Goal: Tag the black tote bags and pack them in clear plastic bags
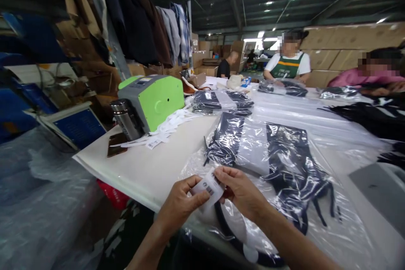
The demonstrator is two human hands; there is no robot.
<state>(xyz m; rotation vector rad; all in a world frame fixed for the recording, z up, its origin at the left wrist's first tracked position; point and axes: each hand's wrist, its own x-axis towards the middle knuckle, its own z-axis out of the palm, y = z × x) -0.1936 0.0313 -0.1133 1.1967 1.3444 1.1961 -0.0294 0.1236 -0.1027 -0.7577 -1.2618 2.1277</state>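
Between both hands is a strip of white barcode labels [207,187], held above the table's near edge. My left hand [183,198] pinches its left side, thumb across the front near a printed barcode. At the upper right, my right hand [238,187] grips the same strip between thumb and fingers. Just beyond lies a dark fringed item, apparently a bag, in a clear plastic bag [286,147], with a pale band of wrapping around its middle. A dark curved strap [226,223] shows under the plastic below my hands.
On the left stand a green and grey machine [158,97], a steel thermos [126,119] and a phone [116,145], beside loose label strips [166,128]. More wrapped dark items [223,102] lie behind. Across the table are a person in a green apron [287,65] and another in pink [354,71].
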